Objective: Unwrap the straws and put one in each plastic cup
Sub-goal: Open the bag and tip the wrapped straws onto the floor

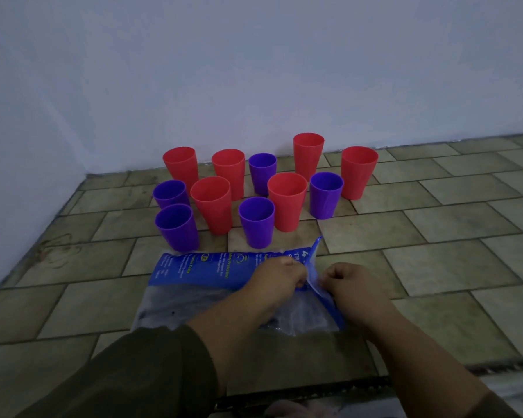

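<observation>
Several red cups [212,203] and purple cups [256,221] stand upright and empty in a loose cluster on the tiled floor near the wall. In front of them lies a blue and clear plastic straw packet [194,273], flat on the tiles. My left hand [277,277] and my right hand [349,280] both pinch the packet's right end, fingers closed on the plastic, close together. The straws inside show only as a dark blur through the clear part.
A white wall [254,70] runs behind the cups and meets another wall at the left corner. The tiled floor [435,267] stretches to the right. A dark strip [360,384] crosses the bottom of the view.
</observation>
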